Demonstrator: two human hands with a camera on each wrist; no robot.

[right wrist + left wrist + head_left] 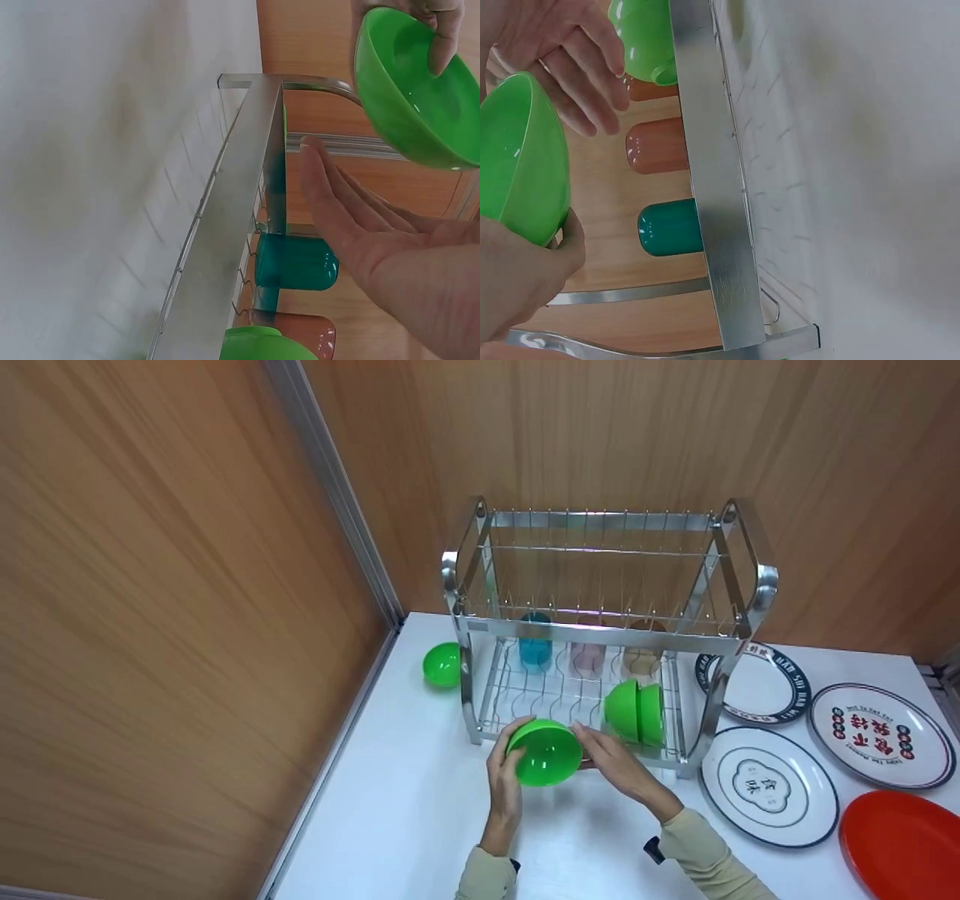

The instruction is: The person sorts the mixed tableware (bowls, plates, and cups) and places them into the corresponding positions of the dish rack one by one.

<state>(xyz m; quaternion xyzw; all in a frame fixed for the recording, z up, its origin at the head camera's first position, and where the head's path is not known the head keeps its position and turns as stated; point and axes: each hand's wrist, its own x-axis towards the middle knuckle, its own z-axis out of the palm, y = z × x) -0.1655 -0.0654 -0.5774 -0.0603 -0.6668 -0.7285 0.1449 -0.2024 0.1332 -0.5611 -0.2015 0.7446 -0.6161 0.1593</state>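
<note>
A green bowl [551,756] is tilted in front of the dish rack, its inside facing up toward the head camera. My left hand [505,780] grips it by the left side, the thumb inside the bowl [420,90] and the fingers around the outside. Beside the bowl's right side is my right hand [616,765]; its fingers are extended in the right wrist view, the palm [405,262] turned up below the bowl. Two green bowls [634,712] stand on edge, nested together, at the lower right of the rack [600,636].
On the rack's lower level stand a teal cup [535,649], a pink cup [588,656] and a tan cup [642,658]. Another green bowl [442,664] lies left of the rack. White patterned plates [802,810] and a red plate [904,840] lie at the right.
</note>
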